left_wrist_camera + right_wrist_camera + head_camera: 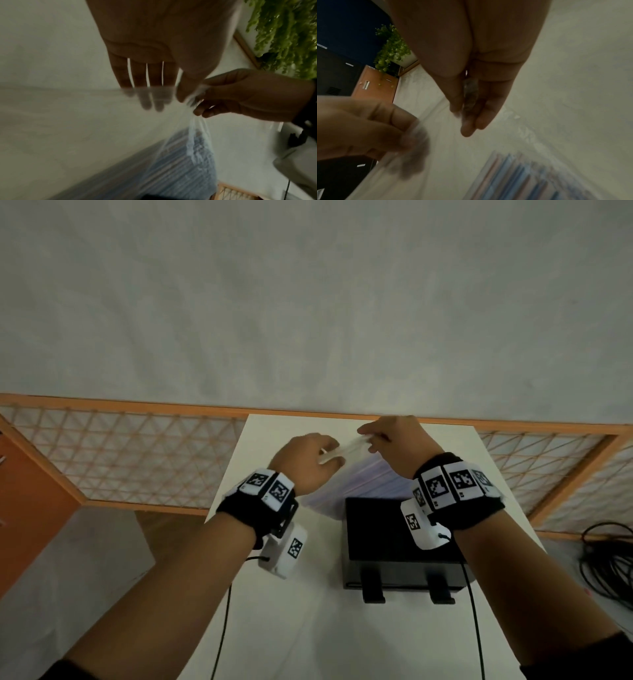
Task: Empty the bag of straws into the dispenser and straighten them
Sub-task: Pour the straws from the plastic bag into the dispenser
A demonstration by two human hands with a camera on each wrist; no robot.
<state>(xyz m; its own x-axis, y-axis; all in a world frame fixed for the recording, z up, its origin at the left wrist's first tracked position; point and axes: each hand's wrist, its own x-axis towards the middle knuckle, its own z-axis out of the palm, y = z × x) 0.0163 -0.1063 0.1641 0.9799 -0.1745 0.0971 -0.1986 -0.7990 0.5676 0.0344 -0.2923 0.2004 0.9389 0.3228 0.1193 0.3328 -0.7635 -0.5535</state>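
Observation:
A clear plastic bag (356, 474) of blue and pink straws (180, 169) hangs above the far part of the white table (308, 628), its lower end behind the black dispenser (394, 549). My left hand (310, 460) pinches the bag's top edge (154, 92) between thumb and fingers. My right hand (394, 445) pinches the same top edge a little to the right, thumb against fingers (467, 115). The two hands are close together, with the bag's mouth stretched between them. The straws (522, 175) lie bunched lengthwise inside the bag.
The dispenser has two black feet (373, 587) at its near side. An orange-framed lattice screen (120, 453) runs behind the table. Black cables (606, 563) coil on the floor at the right. Thin cables hang from both wrist units over the table.

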